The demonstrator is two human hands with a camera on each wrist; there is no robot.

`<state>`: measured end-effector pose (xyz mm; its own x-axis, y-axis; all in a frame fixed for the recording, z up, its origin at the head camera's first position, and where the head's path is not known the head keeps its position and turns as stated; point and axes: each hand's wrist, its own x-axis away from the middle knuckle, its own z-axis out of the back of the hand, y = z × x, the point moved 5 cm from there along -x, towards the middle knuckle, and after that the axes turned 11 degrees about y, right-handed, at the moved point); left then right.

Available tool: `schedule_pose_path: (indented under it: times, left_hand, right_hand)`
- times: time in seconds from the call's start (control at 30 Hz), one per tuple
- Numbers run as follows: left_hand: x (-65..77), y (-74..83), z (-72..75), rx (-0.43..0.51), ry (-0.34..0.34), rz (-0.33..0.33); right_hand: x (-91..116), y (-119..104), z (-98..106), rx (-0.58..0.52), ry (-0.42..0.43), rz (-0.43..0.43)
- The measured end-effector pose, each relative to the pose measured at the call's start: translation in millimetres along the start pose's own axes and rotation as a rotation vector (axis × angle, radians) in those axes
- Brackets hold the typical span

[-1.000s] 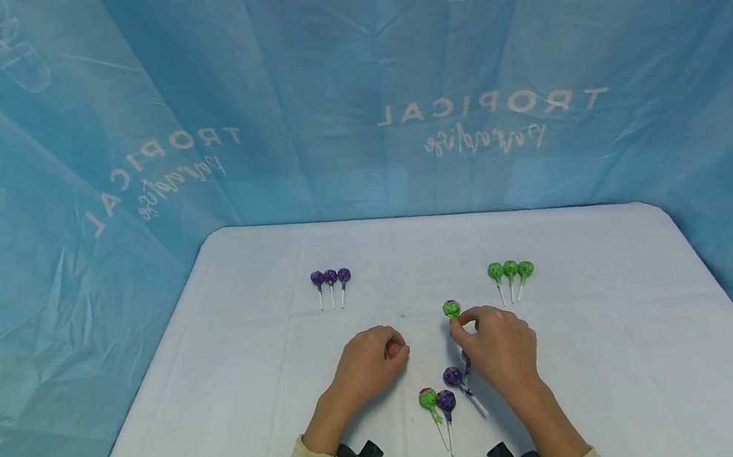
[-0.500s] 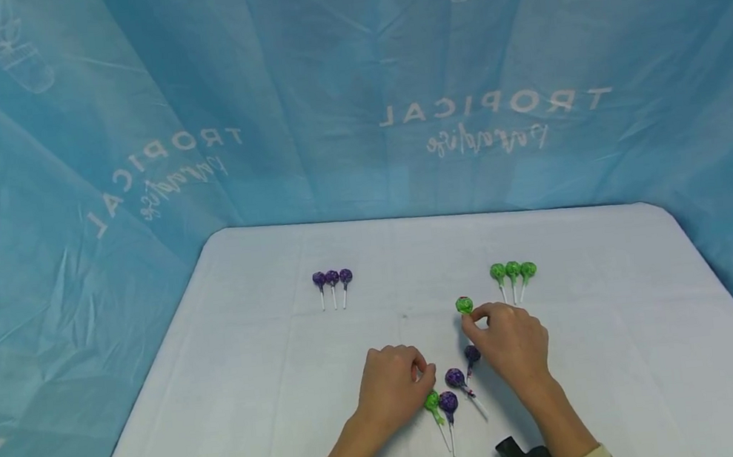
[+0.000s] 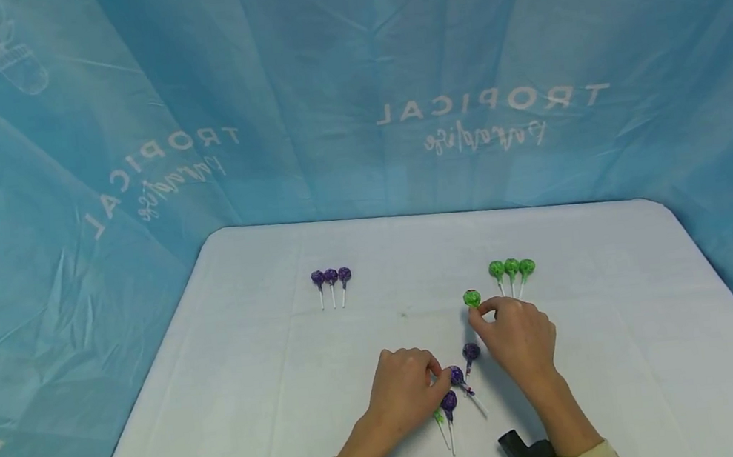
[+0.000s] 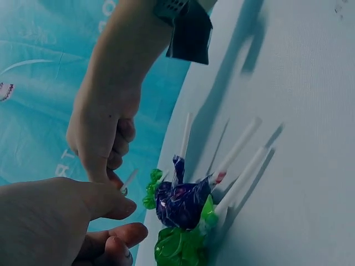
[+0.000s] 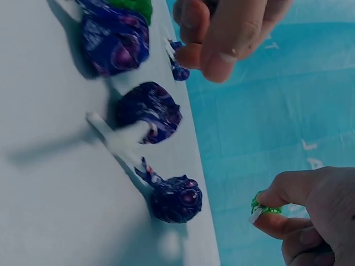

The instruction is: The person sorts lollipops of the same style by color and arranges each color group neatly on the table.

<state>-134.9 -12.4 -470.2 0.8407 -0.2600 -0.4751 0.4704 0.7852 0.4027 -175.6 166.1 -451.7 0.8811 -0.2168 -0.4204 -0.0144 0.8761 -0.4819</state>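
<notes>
My right hand (image 3: 519, 335) pinches a green-wrapped lollipop (image 3: 472, 298) just below its candy head, raised over the table. My left hand (image 3: 406, 388) hovers low over a loose group of lollipops; in the left wrist view its thumb and fingers stand apart with nothing between them. Closest to its fingertips is a purple lollipop (image 3: 456, 376). A second purple lollipop (image 3: 449, 401) lies just nearer, beside a green lollipop (image 4: 180, 246) whose head the left hand hides in the head view. Between the hands, a third purple lollipop (image 3: 470, 351) lies farther back.
Three purple lollipops (image 3: 331, 277) lie in a row at the back left. At the back right, three green lollipops (image 3: 511, 267) form another row, just beyond the right hand. A blue printed curtain (image 3: 354, 110) hangs behind the white table (image 3: 233, 362).
My left hand has come right and nearer, over the loose lollipops. The right hand has shifted slightly right with its green lollipop, uncovering the farther purple one.
</notes>
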Motion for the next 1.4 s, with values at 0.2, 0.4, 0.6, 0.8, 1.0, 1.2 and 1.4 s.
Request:
schedule_pose_path:
  times: [0.2, 0.4, 0.6, 0.8, 1.0, 1.2, 1.4]
  left_hand:
    - [0.9, 5.4, -2.0, -0.001, 0.039, -0.019]
    - [3.3, 9.0, -2.8, -0.012, 0.081, -0.028]
    - [5.0, 12.3, -3.5, -0.022, 0.105, 0.001]
    - [3.5, 14.4, -4.4, -0.056, 0.081, 0.018]
    - [2.7, 15.0, -6.6, -0.104, 0.080, 0.036]
    - [4.1, 15.1, -9.6, -0.126, 0.079, 0.065]
    - [6.3, 14.5, -12.9, -0.114, 0.053, 0.098]
  right_hand:
    - [-6.3, 7.0, 2.6, 0.005, 0.051, 0.003]
    - [-10.9, 16.0, 4.6, 0.020, 0.066, -0.010]
    - [-16.8, 23.6, 4.6, 0.039, 0.071, -0.015]
    - [-21.1, 34.1, 5.3, 0.069, 0.069, -0.044]
    - [-25.9, 43.2, 8.1, 0.087, 0.070, -0.058]
    - [-30.4, 52.1, 10.1, 0.109, 0.052, -0.067]
    - [-37.0, 65.1, 14.6, 0.109, 0.017, -0.129]
